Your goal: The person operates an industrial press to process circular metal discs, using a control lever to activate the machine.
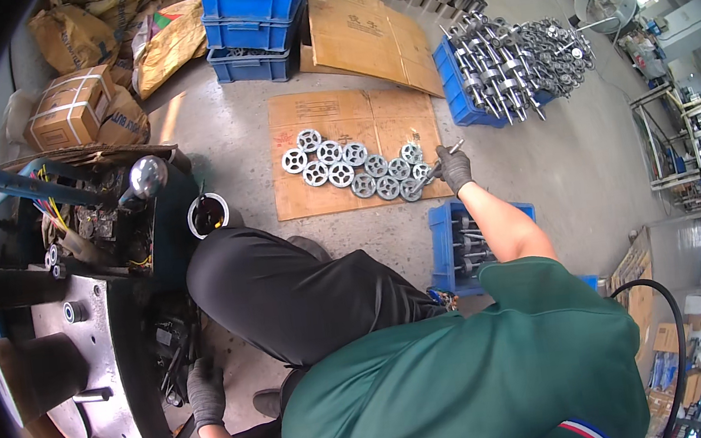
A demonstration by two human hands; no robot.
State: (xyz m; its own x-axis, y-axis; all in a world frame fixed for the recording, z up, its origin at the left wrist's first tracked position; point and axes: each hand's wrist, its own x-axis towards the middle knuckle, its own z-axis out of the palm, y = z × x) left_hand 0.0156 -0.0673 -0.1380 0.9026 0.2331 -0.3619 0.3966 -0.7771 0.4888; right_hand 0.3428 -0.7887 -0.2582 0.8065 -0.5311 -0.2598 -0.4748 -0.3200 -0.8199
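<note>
My right hand (pixel 454 169), in a dark grey work glove, is stretched out far to the right and closed around a thin grey metal shaft (pixel 440 164), its end sticking out past my knuckles. It hangs just over the right end of a double row of round grey spoked metal wheels (pixel 353 169), laid flat on a brown cardboard sheet (pixel 302 111) that seems meant to keep them off the concrete floor (pixel 570 157). Near my right elbow sits a blue plastic crate (pixel 442 251) of more shafts, within easy reach. My left hand (pixel 206 394), gloved too, hangs low on the near left, fingers curled loosely beside the grey steel machine plate (pixel 115 370); I cannot tell whether it holds anything. Far right, another blue plastic crate (pixel 453 88) brims with assembled shafts and wheels.
</note>
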